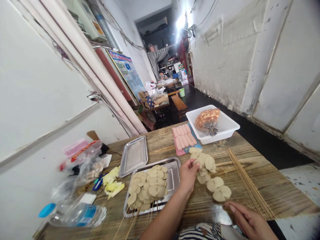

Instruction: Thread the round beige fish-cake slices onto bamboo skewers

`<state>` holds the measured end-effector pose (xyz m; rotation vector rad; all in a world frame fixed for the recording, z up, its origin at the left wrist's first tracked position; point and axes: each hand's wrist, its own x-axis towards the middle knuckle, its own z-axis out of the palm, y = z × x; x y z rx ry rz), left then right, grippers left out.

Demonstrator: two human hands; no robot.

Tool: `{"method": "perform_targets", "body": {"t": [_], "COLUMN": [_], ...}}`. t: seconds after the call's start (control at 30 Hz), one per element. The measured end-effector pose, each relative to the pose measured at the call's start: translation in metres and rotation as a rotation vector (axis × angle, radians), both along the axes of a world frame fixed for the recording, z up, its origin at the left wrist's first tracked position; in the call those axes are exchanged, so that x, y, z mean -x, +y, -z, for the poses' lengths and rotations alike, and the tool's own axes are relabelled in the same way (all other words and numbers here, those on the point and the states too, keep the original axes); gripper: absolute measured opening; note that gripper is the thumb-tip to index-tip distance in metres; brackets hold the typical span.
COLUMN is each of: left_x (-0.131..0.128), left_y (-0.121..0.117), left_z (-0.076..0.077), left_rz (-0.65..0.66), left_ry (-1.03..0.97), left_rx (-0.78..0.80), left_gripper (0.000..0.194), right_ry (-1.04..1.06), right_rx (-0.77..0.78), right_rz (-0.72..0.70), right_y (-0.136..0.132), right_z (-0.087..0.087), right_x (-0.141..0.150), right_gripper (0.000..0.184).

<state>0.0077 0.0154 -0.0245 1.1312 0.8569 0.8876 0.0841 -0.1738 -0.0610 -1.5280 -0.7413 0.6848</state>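
Striped fabric (200, 233) is seen at the lower edge, between the forearms. By the fingers of the left hand (188, 175), held narrow, a disc is pinched at the edge of a pile of pale discs (206, 161), which is spread on the wooden tabletop (197, 206) just beyond and to the right. The fingers of the right hand (246, 220) are drawn close together beside the nearest discs of a small cluster (221, 193); whether a stick is gripped there cannot be told. To the left of the left fingers, skewered discs (147, 186) are held in a metal tray (176, 176), with an empty-looking tray (134, 155) placed behind. Beyond the left fingers, pink sausages (183, 136) and a white tub (225, 133) containing a bundle of skewered food (207, 119) are shown. Loose sticks (247, 180) are laid out beyond the right fingers
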Motion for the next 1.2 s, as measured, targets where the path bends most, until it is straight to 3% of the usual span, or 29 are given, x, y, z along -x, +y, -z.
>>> {"method": "perform_targets", "body": {"t": [0.27, 0.67, 0.9, 1.03, 1.2], "left_x": [-0.001, -0.003, -0.002, -0.001, -0.002], "left_y": [-0.007, -0.007, -0.003, -0.002, -0.003], "left_z": [0.000, -0.009, -0.014, -0.013, -0.008], "left_rz": [0.053, 0.080, 0.073, 0.054, 0.031], "left_ry": [0.007, -0.090, -0.118, -0.129, -0.085], "left_rx": [0.006, 0.217, 0.315, 0.333, 0.287], "left_gripper": [0.026, 0.034, 0.035, 0.036, 0.034], "right_ry": [0.030, 0.097, -0.067, -0.133, -0.011], "right_rx": [0.040, 0.046, 0.053, 0.015, 0.098], "right_rz": [-0.038, -0.043, -0.048, -0.105, -0.191], "right_y": [-0.001, -0.001, -0.002, -0.003, -0.006], "right_z": [0.005, 0.017, 0.012, 0.014, 0.012], "right_x": [-0.003, 0.002, -0.001, -0.003, -0.005], "right_gripper": [0.030, 0.043, 0.043, 0.042, 0.052]}}
